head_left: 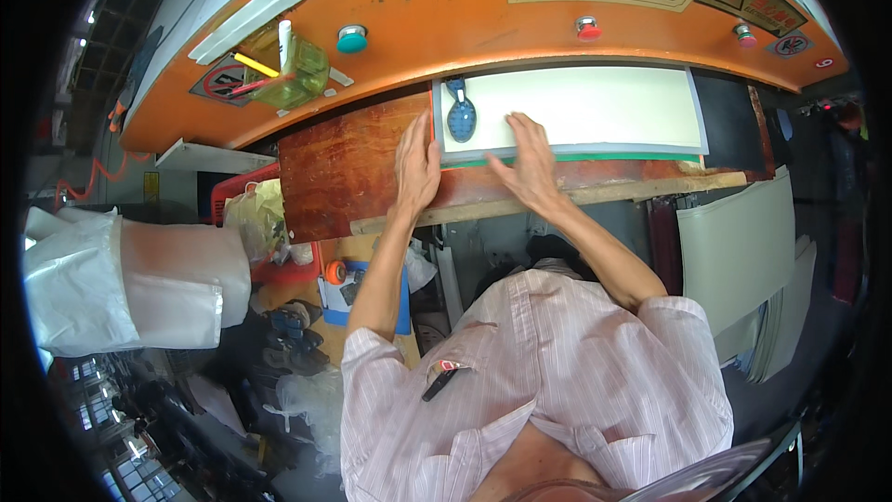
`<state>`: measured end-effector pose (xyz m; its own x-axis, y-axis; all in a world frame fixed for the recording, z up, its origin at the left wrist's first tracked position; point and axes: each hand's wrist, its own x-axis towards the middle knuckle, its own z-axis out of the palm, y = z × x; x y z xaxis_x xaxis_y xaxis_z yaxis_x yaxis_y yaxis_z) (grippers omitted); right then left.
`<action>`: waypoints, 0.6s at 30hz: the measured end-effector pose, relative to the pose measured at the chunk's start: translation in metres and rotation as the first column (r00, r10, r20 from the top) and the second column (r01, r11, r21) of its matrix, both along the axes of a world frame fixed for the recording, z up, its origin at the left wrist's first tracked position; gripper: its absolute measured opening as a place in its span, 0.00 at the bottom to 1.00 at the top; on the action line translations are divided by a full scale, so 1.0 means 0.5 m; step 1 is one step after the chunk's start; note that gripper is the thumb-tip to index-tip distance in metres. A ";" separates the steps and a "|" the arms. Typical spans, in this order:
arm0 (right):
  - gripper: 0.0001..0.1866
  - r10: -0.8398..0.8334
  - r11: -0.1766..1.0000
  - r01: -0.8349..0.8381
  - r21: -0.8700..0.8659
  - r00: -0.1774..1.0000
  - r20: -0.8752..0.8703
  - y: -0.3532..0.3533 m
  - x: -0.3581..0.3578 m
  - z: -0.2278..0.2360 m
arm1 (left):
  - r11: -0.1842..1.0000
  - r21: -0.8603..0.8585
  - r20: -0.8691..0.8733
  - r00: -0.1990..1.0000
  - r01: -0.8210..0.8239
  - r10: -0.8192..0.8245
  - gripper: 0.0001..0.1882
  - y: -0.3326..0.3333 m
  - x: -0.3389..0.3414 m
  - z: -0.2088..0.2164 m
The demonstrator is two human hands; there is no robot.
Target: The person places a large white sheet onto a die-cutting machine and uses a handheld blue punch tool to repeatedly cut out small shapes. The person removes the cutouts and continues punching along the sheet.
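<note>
My left hand lies flat against the left edge of a pale cream sheet on a green-edged board under the orange machine head. My right hand presses flat on the sheet's front edge, fingers spread. A dark blue oval cutting die rests on the sheet's left end, just above and between my two hands. Neither hand grips anything.
A worn wooden table carries the board. The orange machine has a teal button and red buttons. A green plastic cup holds pens. White bags sit at left, grey sheets hang at right.
</note>
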<state>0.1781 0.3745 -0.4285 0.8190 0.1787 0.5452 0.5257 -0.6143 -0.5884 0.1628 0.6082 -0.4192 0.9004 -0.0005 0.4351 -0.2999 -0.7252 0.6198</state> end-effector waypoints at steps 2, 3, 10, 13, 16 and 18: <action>0.41 0.048 0.999 -0.049 -0.024 0.997 -0.062 0.068 0.011 0.011 | 0.993 0.028 -0.139 0.984 0.114 -0.109 0.30 0.001 0.032 0.000; 0.41 0.057 0.998 -0.061 -0.025 0.989 -0.134 0.088 0.010 0.013 | 0.985 0.011 -0.161 0.973 0.172 -0.168 0.30 -0.001 0.037 -0.004; 0.42 0.166 0.983 -0.140 0.122 0.956 -0.243 0.102 -0.059 -0.014 | 0.950 0.207 -0.284 0.944 0.232 -0.169 0.32 -0.012 -0.050 -0.039; 0.42 0.251 0.954 -0.173 0.245 0.907 -0.338 0.071 -0.097 -0.024 | 0.943 0.229 -0.328 0.931 0.241 -0.158 0.32 -0.015 -0.091 -0.036; 0.41 0.428 0.827 -0.098 0.554 0.748 -0.508 0.038 -0.112 -0.021 | 0.945 0.231 -0.355 0.925 0.230 -0.138 0.33 -0.024 -0.123 -0.030; 0.41 0.607 0.632 0.098 0.769 0.554 -0.570 0.010 -0.119 -0.011 | 0.950 0.216 -0.374 0.918 0.227 -0.135 0.34 -0.031 -0.144 -0.029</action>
<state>0.1187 0.3798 -0.4342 0.9218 0.3478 -0.1710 -0.2556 0.2140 -0.9428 0.0909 0.5929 -0.4339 0.9679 -0.2450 0.0559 -0.2382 -0.8235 0.5149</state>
